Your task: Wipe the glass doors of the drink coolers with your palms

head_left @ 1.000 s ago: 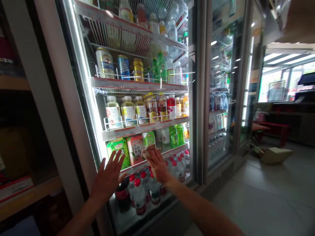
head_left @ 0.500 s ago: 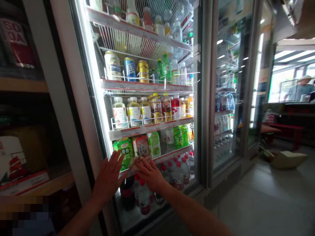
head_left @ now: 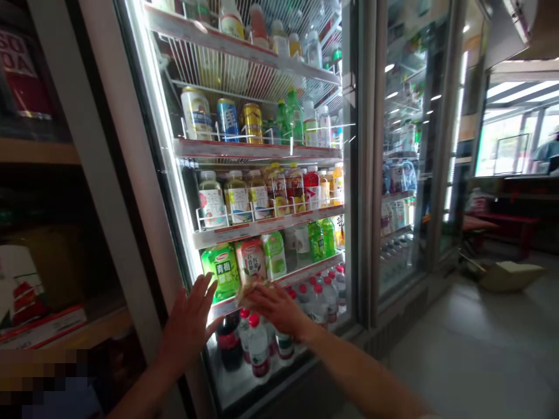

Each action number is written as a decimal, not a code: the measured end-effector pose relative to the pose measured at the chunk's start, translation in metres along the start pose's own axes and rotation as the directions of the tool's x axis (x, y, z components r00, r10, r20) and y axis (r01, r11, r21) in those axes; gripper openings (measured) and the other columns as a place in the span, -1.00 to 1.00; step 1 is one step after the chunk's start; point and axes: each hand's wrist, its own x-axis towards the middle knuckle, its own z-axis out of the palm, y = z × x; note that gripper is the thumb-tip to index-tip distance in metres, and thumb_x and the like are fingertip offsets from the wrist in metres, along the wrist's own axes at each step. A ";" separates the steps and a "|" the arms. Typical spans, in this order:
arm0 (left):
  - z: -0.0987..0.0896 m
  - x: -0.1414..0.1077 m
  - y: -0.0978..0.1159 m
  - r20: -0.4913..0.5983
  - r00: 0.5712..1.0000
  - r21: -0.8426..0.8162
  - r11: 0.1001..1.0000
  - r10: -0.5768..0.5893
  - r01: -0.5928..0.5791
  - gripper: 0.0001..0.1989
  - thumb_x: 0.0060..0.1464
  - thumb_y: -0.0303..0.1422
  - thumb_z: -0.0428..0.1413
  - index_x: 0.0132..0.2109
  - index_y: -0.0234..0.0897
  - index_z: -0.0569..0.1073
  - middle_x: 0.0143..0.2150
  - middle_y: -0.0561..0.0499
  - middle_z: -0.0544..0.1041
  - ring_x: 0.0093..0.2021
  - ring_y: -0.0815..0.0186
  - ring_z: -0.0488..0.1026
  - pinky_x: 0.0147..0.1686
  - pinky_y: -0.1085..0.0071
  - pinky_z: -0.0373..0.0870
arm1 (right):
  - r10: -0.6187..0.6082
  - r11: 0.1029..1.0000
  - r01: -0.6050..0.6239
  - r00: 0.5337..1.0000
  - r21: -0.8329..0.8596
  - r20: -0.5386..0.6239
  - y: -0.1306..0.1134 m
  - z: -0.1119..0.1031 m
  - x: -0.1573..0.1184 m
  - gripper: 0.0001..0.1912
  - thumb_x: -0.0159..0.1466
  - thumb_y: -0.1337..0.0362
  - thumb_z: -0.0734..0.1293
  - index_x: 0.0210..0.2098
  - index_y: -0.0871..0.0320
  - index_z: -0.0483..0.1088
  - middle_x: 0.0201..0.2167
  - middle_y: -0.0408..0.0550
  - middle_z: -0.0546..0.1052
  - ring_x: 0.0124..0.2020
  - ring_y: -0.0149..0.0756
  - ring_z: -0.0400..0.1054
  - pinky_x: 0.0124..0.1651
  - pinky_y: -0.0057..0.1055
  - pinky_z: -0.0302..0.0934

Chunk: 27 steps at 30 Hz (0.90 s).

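Right hand (head_left: 279, 308) over a cloth (head_left: 245, 292), low on the lit glass door (head_left: 236, 384).
From my remote seat I see the cloth bunched beneath the right fingers, which lie close together and keep it clamped at the door's lower left part; the left hand (head_left: 187, 320) has fingers spread before the door's left edge, and I cannot tell whether it touches. Behind the door I make out a green pack (head_left: 221, 270) just above the cloth and red-capped bottles (head_left: 257, 349) below it, with shelved drinks higher up. Left of the door stands a dim wooden shelf (head_left: 39, 152); right of it, a second glass door (head_left: 397, 233), pale floor (head_left: 441, 355), a dustpan-like scoop (head_left: 510, 276) and, farther off, a bright window (head_left: 502, 137).
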 end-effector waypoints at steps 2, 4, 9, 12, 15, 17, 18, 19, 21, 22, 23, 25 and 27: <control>0.005 0.010 0.006 0.001 1.000 -0.016 1.000 -0.009 0.009 -0.37 0.23 -0.22 -0.16 0.34 -0.37 -0.12 0.31 -0.26 0.14 0.37 0.14 -0.11 0.27 0.07 -0.08 | 0.156 0.987 -0.159 0.983 -0.029 -0.097 0.034 -0.007 0.000 -0.54 0.28 0.37 0.20 0.18 0.02 0.24 0.30 -0.10 0.16 0.37 -0.19 -0.22 0.35 0.00 -0.21; 0.009 0.024 0.010 -0.001 0.999 -0.050 0.998 -0.046 0.046 -0.36 0.22 -0.21 -0.15 0.35 -0.34 -0.16 0.31 -0.24 0.14 0.36 0.13 -0.09 0.27 0.06 -0.07 | 0.302 0.948 -0.317 0.930 -0.041 -0.210 0.065 -0.012 0.009 -0.50 0.25 0.43 0.19 0.18 0.05 0.24 0.29 -0.03 0.17 0.38 -0.18 -0.25 0.34 -0.01 -0.19; 0.018 0.043 0.016 0.002 0.994 -0.098 0.989 -0.112 0.112 -0.34 0.22 -0.13 -0.17 0.36 -0.25 -0.20 0.34 -0.19 0.08 0.37 0.12 -0.15 0.28 0.03 -0.14 | 0.395 0.905 -0.423 0.869 -0.035 -0.298 0.083 -0.004 -0.016 -0.48 0.21 0.50 0.15 0.15 0.13 0.28 0.29 0.04 0.15 0.38 -0.14 -0.26 0.31 0.00 -0.07; 0.019 0.041 0.017 0.008 0.993 -0.103 0.987 -0.120 0.121 -0.32 0.21 -0.09 -0.17 0.35 -0.22 -0.21 0.35 -0.17 0.07 0.38 0.13 -0.16 0.29 0.02 -0.17 | 0.364 0.925 -0.381 0.892 -0.011 -0.269 0.101 -0.001 -0.060 -0.48 0.21 0.51 0.13 0.12 0.04 0.31 0.25 -0.07 0.24 0.35 -0.22 -0.11 0.32 -0.06 -0.03; 0.020 0.040 0.018 0.006 0.992 -0.101 0.987 -0.125 0.125 -0.31 0.21 -0.07 -0.18 0.36 -0.23 -0.23 0.35 -0.19 0.05 0.38 0.12 -0.19 0.28 -0.02 -0.19 | 0.558 0.811 -0.582 0.735 0.065 -0.384 0.154 -0.011 -0.087 -0.43 0.25 0.50 0.07 0.23 0.07 0.16 0.31 -0.02 0.13 0.35 -0.25 -0.10 0.31 -0.10 0.00; 0.021 0.040 0.019 0.002 0.992 -0.098 0.987 -0.127 0.127 -0.31 0.21 -0.07 -0.18 0.36 -0.24 -0.24 0.35 -0.19 0.04 0.38 0.10 -0.20 0.28 -0.04 -0.20 | 0.651 0.719 -0.687 0.609 0.108 -0.453 0.186 -0.017 -0.090 -0.40 0.28 0.48 0.01 0.31 0.12 -0.02 0.35 0.04 0.00 0.37 -0.22 -0.17 0.30 -0.05 0.02; 0.022 0.040 0.019 0.002 0.992 -0.100 0.987 -0.129 0.128 -0.31 0.21 -0.07 -0.18 0.36 -0.24 -0.23 0.36 -0.19 0.03 0.38 0.10 -0.21 0.28 -0.04 -0.21 | 0.676 0.686 -0.717 0.563 0.127 -0.476 0.193 -0.018 -0.087 -0.39 0.29 0.48 -0.01 0.33 0.12 -0.09 0.36 0.05 -0.04 0.37 -0.21 -0.21 0.30 -0.02 0.01; 0.023 0.040 0.019 0.003 0.991 -0.102 0.986 -0.132 0.132 -0.31 0.21 -0.07 -0.18 0.36 -0.23 -0.23 0.36 -0.19 0.03 0.38 0.10 -0.21 0.28 -0.05 -0.21 | 0.692 0.663 -0.734 0.526 0.149 -0.494 0.192 -0.017 -0.083 -0.38 0.30 0.47 -0.02 0.34 0.10 -0.13 0.37 0.03 -0.07 0.38 -0.21 -0.24 0.30 0.00 0.01; 0.023 0.040 0.020 0.007 0.990 -0.111 0.984 -0.138 0.138 -0.31 0.21 -0.07 -0.18 0.36 -0.22 -0.22 0.36 -0.18 0.01 0.38 0.10 -0.21 0.28 -0.04 -0.22 | 0.688 0.678 -0.715 0.538 0.170 -0.487 0.167 -0.008 -0.074 -0.36 0.30 0.47 0.00 0.34 0.05 -0.16 0.37 -0.01 -0.09 0.38 -0.20 -0.28 0.31 0.03 -0.03; 0.024 0.040 0.020 0.008 0.990 -0.116 0.983 -0.139 0.139 -0.32 0.21 -0.07 -0.18 0.36 -0.22 -0.22 0.36 -0.18 0.01 0.38 0.10 -0.21 0.28 -0.04 -0.22 | 0.661 0.719 -0.676 0.592 0.163 -0.462 0.148 -0.002 -0.070 -0.35 0.29 0.47 0.02 0.34 0.05 -0.15 0.38 -0.03 -0.10 0.39 -0.18 -0.30 0.32 0.04 -0.06; 0.023 0.039 0.020 0.011 0.990 -0.121 0.983 -0.140 0.141 -0.31 0.21 -0.07 -0.17 0.36 -0.22 -0.22 0.36 -0.18 0.00 0.38 0.10 -0.21 0.28 -0.04 -0.23 | 0.613 0.774 -0.617 0.672 0.145 -0.416 0.128 0.004 -0.068 -0.34 0.28 0.49 0.04 0.34 0.04 -0.12 0.38 -0.04 -0.09 0.39 -0.17 -0.32 0.33 0.05 -0.08; 0.023 0.039 0.019 0.019 0.989 -0.129 0.981 -0.145 0.147 -0.29 0.20 -0.06 -0.15 0.35 -0.21 -0.23 0.36 -0.17 0.00 0.38 0.11 -0.21 0.29 -0.03 -0.23 | 0.498 0.865 -0.490 0.810 0.108 -0.311 0.097 0.011 -0.068 -0.34 0.24 0.51 0.08 0.30 0.02 0.01 0.36 -0.07 -0.03 0.38 -0.14 -0.28 0.33 0.05 -0.09; 0.022 0.038 0.019 0.030 0.988 -0.135 0.979 -0.149 0.151 -0.29 0.19 -0.06 -0.14 0.35 -0.20 -0.23 0.37 -0.17 0.00 0.38 0.11 -0.21 0.29 -0.02 -0.23 | 0.452 0.891 -0.444 0.854 0.092 -0.257 0.091 0.010 -0.070 -0.36 0.22 0.53 0.10 0.26 -0.02 0.11 0.35 -0.10 0.03 0.37 -0.15 -0.20 0.33 0.05 -0.08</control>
